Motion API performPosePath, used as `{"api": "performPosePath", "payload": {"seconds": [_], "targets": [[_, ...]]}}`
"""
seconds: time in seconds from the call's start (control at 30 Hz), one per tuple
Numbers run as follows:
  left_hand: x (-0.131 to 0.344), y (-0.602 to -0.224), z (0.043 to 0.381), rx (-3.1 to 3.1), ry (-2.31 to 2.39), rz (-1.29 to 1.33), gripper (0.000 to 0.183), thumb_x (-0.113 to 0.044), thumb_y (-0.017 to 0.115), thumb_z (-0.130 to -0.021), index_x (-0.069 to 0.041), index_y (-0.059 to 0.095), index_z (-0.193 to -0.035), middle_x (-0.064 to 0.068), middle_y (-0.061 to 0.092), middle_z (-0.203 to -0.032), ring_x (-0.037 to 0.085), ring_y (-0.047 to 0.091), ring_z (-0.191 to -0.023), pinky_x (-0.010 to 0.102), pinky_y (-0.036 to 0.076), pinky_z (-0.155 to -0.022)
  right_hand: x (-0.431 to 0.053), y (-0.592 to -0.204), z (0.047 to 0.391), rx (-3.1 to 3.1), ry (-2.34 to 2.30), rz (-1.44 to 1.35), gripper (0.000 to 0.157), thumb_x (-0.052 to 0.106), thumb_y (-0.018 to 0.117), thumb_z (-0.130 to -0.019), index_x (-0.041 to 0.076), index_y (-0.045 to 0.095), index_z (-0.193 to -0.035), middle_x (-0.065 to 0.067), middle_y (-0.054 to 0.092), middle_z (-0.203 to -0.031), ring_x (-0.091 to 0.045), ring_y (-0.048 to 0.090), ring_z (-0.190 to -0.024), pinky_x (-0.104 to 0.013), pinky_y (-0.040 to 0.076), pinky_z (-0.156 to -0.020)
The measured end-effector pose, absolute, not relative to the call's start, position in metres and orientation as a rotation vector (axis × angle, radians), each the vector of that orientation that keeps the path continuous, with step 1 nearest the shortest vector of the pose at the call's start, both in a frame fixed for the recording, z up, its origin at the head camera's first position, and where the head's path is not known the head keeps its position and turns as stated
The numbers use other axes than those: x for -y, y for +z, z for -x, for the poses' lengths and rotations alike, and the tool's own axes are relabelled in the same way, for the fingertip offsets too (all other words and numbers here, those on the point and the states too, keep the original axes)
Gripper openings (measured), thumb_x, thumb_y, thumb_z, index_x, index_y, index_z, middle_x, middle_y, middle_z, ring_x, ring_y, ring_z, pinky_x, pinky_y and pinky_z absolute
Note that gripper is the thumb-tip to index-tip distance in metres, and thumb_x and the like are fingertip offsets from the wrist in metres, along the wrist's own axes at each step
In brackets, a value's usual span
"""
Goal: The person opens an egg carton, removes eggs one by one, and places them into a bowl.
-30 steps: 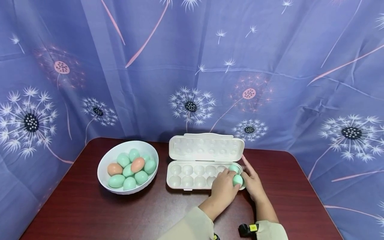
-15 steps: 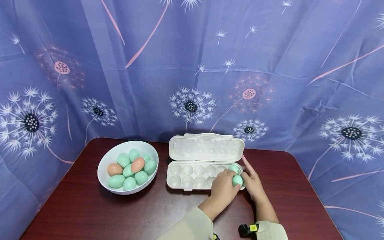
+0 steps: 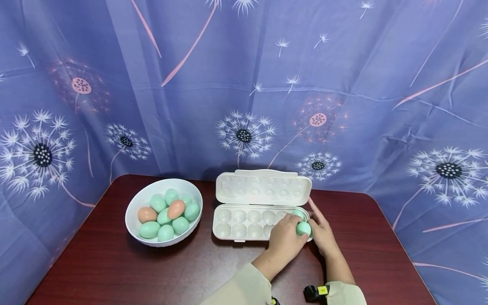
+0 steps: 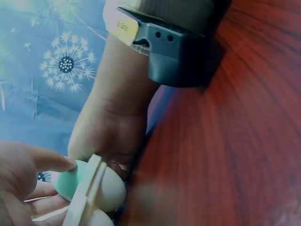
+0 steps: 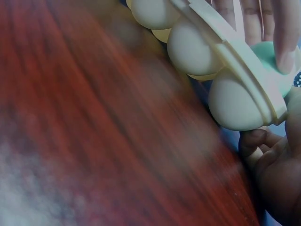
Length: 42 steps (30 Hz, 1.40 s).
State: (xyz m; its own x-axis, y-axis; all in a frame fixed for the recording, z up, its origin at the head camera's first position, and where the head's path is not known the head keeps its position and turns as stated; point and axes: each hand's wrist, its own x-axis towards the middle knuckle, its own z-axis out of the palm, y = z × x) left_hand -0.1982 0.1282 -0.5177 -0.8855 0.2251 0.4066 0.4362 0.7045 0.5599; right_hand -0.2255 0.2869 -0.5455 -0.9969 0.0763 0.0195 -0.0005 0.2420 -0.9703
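Observation:
A cream plastic egg carton [image 3: 244,240] lies with its lid [image 3: 264,189] tilted back. My left hand [image 3: 284,237] reaches over its right part and grips a mint-green egg [image 3: 303,229] at the front right cup. In the left wrist view, the thumb presses on that egg [image 4: 68,181], which stands above the carton's rim. Another green egg [image 3: 298,213] sits in the cup behind, partly covered by fingers. At the right end my right hand [image 3: 324,237] holds the carton, its index finger stretched up toward the lid. Lower fingers curl by the end cup [image 5: 235,103] in the right wrist view.
A white bowl [image 3: 131,226] of several green eggs [image 3: 149,229] and two orange eggs [image 3: 146,214] stands left on the dark red wooden table [image 3: 171,275]. A blue dandelion-print curtain [image 3: 183,127] hangs behind the table.
The scene has shifted very slightly within the head view. Both hands keep their places at the carton, and the left one still grips the green egg.

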Motion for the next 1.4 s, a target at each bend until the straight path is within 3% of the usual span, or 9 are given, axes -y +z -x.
{"api": "performPosePath", "payload": {"seconds": [0.27,0.7,1.0,1.4], "targets": [[-0.123,-0.506,0.196,2.609,-1.128,0.518,0.033,-0.023,0.084,-0.079,-0.013,0.069,-0.108,0.001,0.063,-0.104,0.011,0.066,-0.085,0.018,0.052,-0.070,-0.288,-0.549,0.226,2.431,1.885,0.041,0.066,-0.001,0.042,-0.101,0.027,0.030,-0.160,0.008,0.060,-0.110,-0.001,0.060,-0.097,-0.020,0.054,-0.078],[-0.106,-0.490,0.195,2.590,-1.299,0.482,0.035,-0.018,0.081,-0.079,-0.012,0.069,-0.112,0.002,0.060,-0.106,0.012,0.065,-0.084,0.017,0.050,-0.071,-0.288,-0.549,0.225,2.440,1.916,0.045,0.071,-0.004,0.040,-0.099,0.029,0.027,-0.161,0.006,0.059,-0.112,-0.004,0.061,-0.091,-0.023,0.055,-0.075],[-0.076,-0.478,0.198,2.502,-1.402,0.445,0.037,-0.013,0.080,-0.081,-0.009,0.069,-0.115,0.007,0.062,-0.110,0.018,0.067,-0.093,0.025,0.055,-0.083,-0.290,-0.552,0.226,2.416,1.933,0.040,0.074,-0.007,0.040,-0.097,0.027,0.028,-0.161,0.002,0.058,-0.112,-0.007,0.059,-0.084,-0.023,0.055,-0.069],[-0.024,-0.462,0.198,2.447,-1.448,0.325,0.037,-0.011,0.080,-0.082,-0.011,0.068,-0.117,0.007,0.061,-0.115,0.021,0.066,-0.103,0.037,0.056,-0.088,-0.288,-0.550,0.226,2.418,1.915,0.047,0.073,-0.006,0.041,-0.097,0.027,0.028,-0.161,-0.001,0.056,-0.114,-0.006,0.057,-0.084,-0.022,0.053,-0.067]]}}
